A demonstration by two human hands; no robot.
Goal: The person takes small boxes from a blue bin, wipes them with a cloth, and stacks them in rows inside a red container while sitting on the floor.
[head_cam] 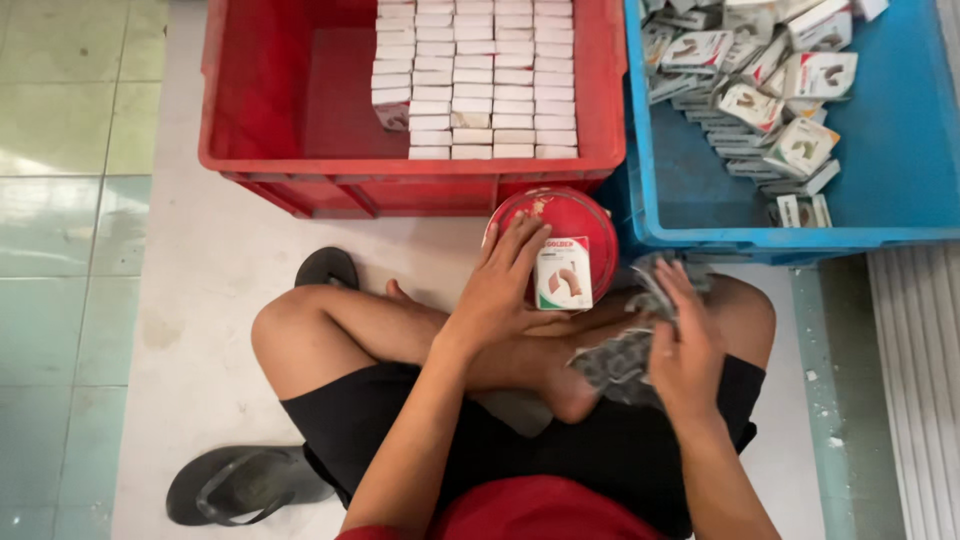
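While my left hand (505, 285) grips the small white box (563, 273) upright on the red round lid (580, 215), my right hand (685, 345) clutches grey packets (625, 355) (crumpled); filling it seems next, needing an opened flap.
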